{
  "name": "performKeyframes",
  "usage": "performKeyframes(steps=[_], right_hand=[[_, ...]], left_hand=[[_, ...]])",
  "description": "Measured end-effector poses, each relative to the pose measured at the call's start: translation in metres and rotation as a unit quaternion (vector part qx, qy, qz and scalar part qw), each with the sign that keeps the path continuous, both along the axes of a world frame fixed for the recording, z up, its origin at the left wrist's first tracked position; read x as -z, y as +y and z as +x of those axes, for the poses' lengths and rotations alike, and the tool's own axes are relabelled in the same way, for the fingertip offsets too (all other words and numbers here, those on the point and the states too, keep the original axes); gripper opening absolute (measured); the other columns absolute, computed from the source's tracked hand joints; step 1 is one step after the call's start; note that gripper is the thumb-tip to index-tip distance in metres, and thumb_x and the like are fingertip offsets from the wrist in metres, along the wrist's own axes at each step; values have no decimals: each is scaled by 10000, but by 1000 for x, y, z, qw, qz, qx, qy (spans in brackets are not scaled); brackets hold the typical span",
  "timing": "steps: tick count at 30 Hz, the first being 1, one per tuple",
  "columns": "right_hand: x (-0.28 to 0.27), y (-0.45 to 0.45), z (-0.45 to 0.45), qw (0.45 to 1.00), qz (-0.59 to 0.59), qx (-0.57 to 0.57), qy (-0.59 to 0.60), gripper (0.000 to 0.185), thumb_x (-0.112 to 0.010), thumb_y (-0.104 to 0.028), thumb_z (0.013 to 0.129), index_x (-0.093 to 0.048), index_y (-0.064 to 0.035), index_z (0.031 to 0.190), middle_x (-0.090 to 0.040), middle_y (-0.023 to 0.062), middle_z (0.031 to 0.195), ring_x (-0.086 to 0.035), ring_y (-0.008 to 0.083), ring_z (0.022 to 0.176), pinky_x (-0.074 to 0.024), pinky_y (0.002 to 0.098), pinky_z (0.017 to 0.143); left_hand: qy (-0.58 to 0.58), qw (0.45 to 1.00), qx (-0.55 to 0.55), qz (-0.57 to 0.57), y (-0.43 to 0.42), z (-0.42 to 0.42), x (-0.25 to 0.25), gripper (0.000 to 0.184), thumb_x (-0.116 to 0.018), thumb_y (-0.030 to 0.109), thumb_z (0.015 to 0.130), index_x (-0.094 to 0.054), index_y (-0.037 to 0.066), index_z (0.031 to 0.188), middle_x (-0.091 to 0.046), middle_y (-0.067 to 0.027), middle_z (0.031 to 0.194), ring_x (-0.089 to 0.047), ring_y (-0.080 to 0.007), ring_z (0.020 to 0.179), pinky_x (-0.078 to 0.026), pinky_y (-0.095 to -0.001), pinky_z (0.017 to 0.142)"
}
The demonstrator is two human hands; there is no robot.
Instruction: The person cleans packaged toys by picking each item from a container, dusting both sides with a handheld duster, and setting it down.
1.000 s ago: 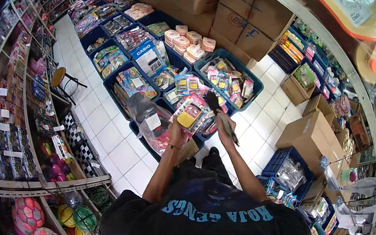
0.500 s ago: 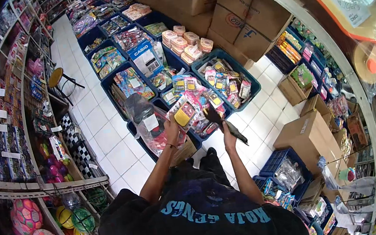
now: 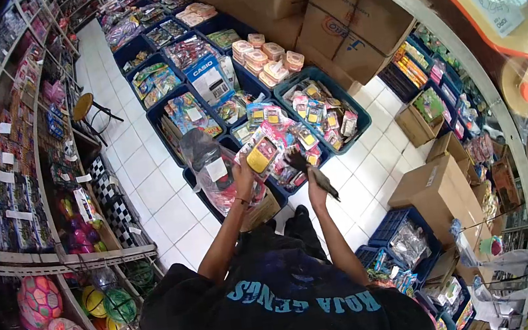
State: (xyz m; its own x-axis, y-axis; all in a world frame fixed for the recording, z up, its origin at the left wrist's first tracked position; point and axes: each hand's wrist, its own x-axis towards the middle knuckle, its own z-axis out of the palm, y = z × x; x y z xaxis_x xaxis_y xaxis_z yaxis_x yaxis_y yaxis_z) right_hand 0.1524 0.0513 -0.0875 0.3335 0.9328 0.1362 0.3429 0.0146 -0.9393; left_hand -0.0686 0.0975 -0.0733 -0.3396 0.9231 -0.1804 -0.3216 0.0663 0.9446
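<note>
My left hand [image 3: 244, 179] is closed on the edge of a blister-pack toy [image 3: 263, 156], a pinkish card with a yellow rectangular item on it. In my right hand [image 3: 317, 191] is a dark brush [image 3: 298, 161], its dark bristles spread toward the packs and its other end sticking out past my hand. The brush is apart from the held pack. Beneath both hands, a blue crate holds similar toy packs [image 3: 290, 136]. Beside my left hand lies a clear plastic bag [image 3: 212, 171] with dark and red contents and a white label.
A teal crate [image 3: 357, 120] of packs stands beyond my right hand. Blue crates run back in rows, with a Casio box [image 3: 209, 79] and stacked pink containers [image 3: 257, 57]. Shelves flank both sides. A stool [image 3: 82, 107] stands left; a cardboard box [image 3: 435, 193] sits right.
The brush has shifted and turned slightly in my right hand, its bristles now looking more spread. The pack in my left hand faces the camera a little more. The whole view has shifted slightly.
</note>
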Motion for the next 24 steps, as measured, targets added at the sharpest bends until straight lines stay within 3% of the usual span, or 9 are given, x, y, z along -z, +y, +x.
performKeyframes(steps=[5, 6, 7, 9, 14, 16, 17, 19, 24], right_hand=[[-62, 16, -20, 992, 108, -34, 48, 268, -572, -193, 935, -657, 26, 1066, -683, 83, 969, -601, 126, 876, -463, 263, 799], [-85, 5, -25, 996, -63, -37, 58, 255, -588, -194, 920, -662, -2, 1071, -686, 54, 945, -603, 106, 799, -480, 266, 736], [-95, -1, -29, 991, -33, -105, 77, 250, -588, -185, 906, -665, -26, 1084, -697, 69, 875, -612, 119, 729, -493, 286, 680], [-49, 1, -36, 969, 152, -118, -156, 237, -571, -153, 900, -668, -21, 1072, -704, 102, 857, -635, 133, 725, -501, 295, 668], [-43, -29, -43, 984, 35, -167, -46, 213, -577, -126, 887, -681, -14, 1035, -706, 126, 900, -656, 145, 804, -509, 306, 721], [-42, -23, -31, 987, -62, -142, -37, 216, -586, -132, 888, -685, -17, 1042, -709, 103, 882, -647, 143, 795, -505, 295, 724], [-40, -16, -28, 993, 45, -103, -40, 240, -600, -160, 883, -668, -19, 1065, -700, 118, 845, -659, 140, 790, -498, 295, 677], [-69, -4, -22, 992, -62, -105, -23, 253, -578, -150, 888, -656, -11, 1085, -692, 133, 839, -643, 139, 749, -488, 298, 653], [-62, 7, -33, 968, 34, -242, -46, 232, -593, -120, 866, -658, -7, 1058, -690, 145, 991, -662, 180, 814, -501, 290, 711]], left_hand=[[-3, 997, -5, -83, -10, 7, -17, 399, -438, 393, 996, -582, 21, 999, -562, 24, 749, -469, -45, 615, -360, -238, 491], [-43, 996, -7, -75, -10, 11, -19, 406, -436, 392, 996, -586, 15, 988, -569, 18, 749, -478, -53, 624, -369, -249, 501], [-83, 994, -10, -67, -10, 15, -21, 412, -435, 391, 996, -590, 9, 977, -576, 12, 748, -486, -62, 633, -378, -259, 511], [-90, 994, -20, -51, -10, 23, -30, 422, -430, 385, 998, -596, -2, 962, -591, -4, 763, -503, -78, 663, -399, -275, 546], [-9, 999, 6, -51, -12, 19, -32, 440, -417, 371, 1004, -598, -30, 1017, -620, -40, 881, -537, -103, 786, -447, -285, 684], [56, 998, -32, -21, -6, 17, -6, 502, -413, 404, 998, -617, -46, 910, -628, -44, 801, -560, -110, 717, -442, -293, 608], [88, 995, -50, -4, 0, 17, 9, 540, -410, 421, 995, -627, -54, 856, -633, -46, 761, -572, -113, 683, -439, -297, 571], [59, 996, -64, 20, 13, 15, 52, 561, -428, 429, 987, -596, -57, 763, -569, -35, 665, -497, -103, 607, -393, -320, 517], [65, 998, 16, -19, 15, 15, 41, 561, -429, 438, 985, -562, -41, 724, -503, -28, 596, -454, -102, 558, -371, -326, 492]])
